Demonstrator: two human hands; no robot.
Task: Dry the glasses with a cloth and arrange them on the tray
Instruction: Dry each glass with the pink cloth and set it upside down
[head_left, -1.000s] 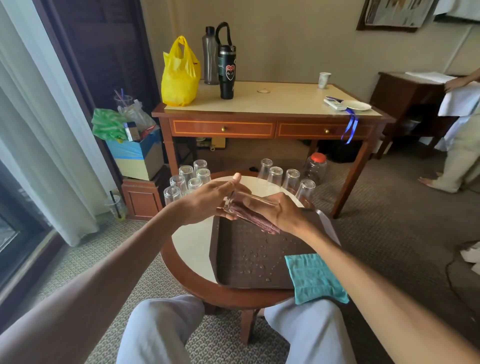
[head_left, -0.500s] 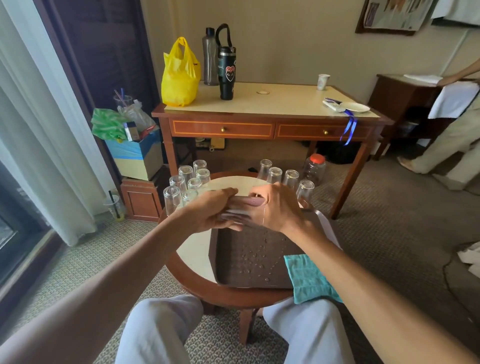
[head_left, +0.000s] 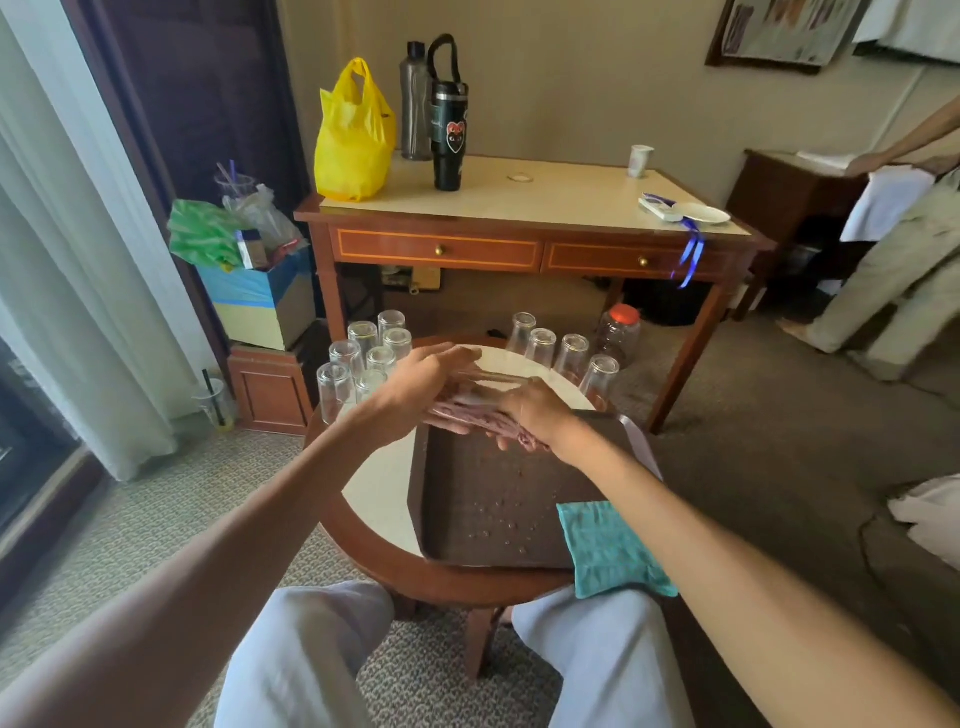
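A clear glass (head_left: 485, 382) lies on its side between my two hands above the far end of the dark brown tray (head_left: 483, 535). My left hand (head_left: 421, 387) holds its left end. My right hand (head_left: 530, 415) holds it together with a pinkish-purple cloth (head_left: 498, 423) wrapped under it. Water drops dot the tray floor. Several upturned glasses (head_left: 363, 358) stand in a cluster at the table's far left, and a row of upturned glasses (head_left: 558, 351) lines the far right rim.
A teal cloth (head_left: 610, 548) hangs over the tray's near right corner. The round table (head_left: 379, 493) sits between my knees. A jar with a red lid (head_left: 618, 332) stands behind it, a wooden desk (head_left: 519, 228) beyond. A person (head_left: 898, 270) stands at right.
Both hands have kept turning the glass in the cloth; the glass now lies flatter between them. The person at right has shifted position.
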